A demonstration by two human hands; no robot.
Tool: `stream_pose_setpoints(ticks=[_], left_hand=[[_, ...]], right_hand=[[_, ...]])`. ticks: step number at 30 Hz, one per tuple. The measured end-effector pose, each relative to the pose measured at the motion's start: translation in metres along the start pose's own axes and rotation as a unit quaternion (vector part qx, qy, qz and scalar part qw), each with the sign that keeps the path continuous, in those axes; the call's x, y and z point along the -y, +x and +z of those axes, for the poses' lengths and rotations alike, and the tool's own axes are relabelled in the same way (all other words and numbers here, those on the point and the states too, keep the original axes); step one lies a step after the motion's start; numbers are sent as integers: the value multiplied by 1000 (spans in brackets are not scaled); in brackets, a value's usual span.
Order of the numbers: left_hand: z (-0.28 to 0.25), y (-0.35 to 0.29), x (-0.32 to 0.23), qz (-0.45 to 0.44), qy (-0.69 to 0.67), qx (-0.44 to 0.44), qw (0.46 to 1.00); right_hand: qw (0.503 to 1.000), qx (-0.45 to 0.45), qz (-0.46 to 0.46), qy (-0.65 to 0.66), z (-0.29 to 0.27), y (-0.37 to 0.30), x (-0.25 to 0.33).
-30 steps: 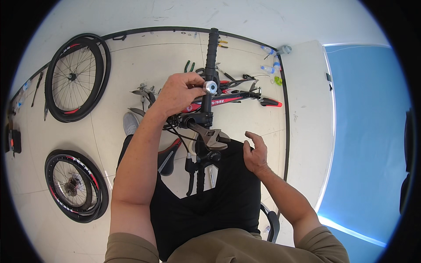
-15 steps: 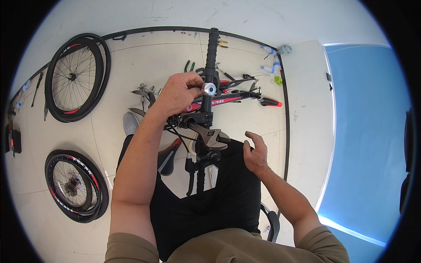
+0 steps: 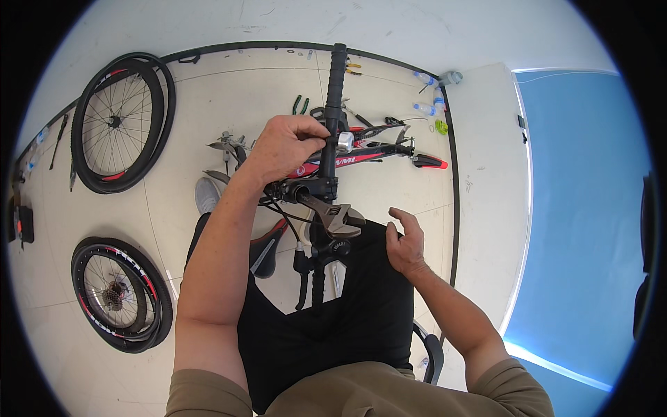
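Pale tiled floor (image 3: 177, 219) meets white walls (image 3: 292, 21) beside a blue panel (image 3: 577, 222).

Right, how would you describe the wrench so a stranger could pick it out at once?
Find the black handlebar running top to bottom near the picture's centre. Below the left hand, the wrench slants across it. Its dull metal and open head set it apart from the black handlebar and brake lever nearby.

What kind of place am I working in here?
It looks like an indoor space used for bike repair, perhaps a makeshift workshop: there's a red and black bike frame without its wheels, which lie off to the left, and a big adjustable wrench.
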State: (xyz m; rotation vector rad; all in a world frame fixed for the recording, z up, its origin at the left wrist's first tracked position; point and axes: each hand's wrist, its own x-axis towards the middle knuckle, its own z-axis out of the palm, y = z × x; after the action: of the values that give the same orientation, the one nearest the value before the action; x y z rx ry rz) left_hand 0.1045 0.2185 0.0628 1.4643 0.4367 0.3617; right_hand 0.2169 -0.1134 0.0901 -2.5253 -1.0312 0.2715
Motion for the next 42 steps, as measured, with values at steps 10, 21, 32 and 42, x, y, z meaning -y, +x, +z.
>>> stream_pose_setpoints(ticks=[10, 21, 32, 42], left_hand=[[0, 3, 6, -8, -20, 19, 1000], [14, 0, -1, -24, 24, -36, 999], [15, 8, 4, -31, 45, -55, 997], [16, 10, 10, 6, 10, -57, 998]], right_hand=[[1000, 0, 5, 4, 0, 1, 3], [1000, -3, -2, -1, 0, 0, 3], [1000, -3, -14, -1, 2, 0, -3], [1000, -3, -11, -3, 3, 0, -2]])
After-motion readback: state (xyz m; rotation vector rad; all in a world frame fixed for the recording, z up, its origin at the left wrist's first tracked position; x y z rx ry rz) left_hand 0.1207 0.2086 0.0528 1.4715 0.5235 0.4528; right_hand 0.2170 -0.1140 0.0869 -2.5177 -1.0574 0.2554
